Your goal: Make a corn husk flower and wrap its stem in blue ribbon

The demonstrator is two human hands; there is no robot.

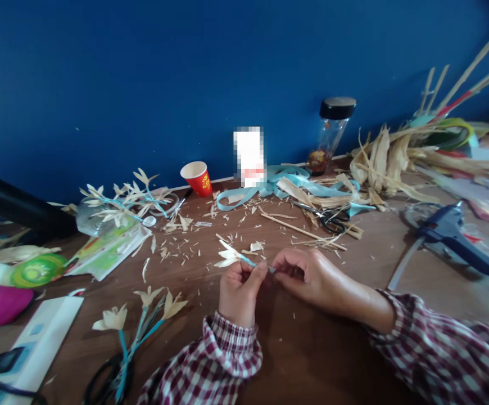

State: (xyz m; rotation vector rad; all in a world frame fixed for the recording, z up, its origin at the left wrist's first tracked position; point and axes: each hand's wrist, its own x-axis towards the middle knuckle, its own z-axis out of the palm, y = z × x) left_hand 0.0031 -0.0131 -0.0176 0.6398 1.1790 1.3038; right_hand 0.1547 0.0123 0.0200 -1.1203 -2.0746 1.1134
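Note:
My left hand (241,292) is closed in a pinch on a small corn-husk flower (229,256), whose pale petals point to the upper left. Light blue wrapping covers its stem (248,261). At the stem's lower end, the fingertips of my right hand (314,281) are pinched together on a bluish end; whether it is stem or loose tape I cannot tell. Finished-looking husk flowers (113,319) with blue stems lie at the lower left, over black-handled scissors (101,382). Husk scraps (185,223) are scattered beyond my hands.
A red paper cup (202,183), a blue ribbon (244,197) and a tilted jar (326,138) stand or lie along the blue wall. More scissors (333,221) lie among husks. A glue gun (463,242) is at right, a power strip (37,343) at left.

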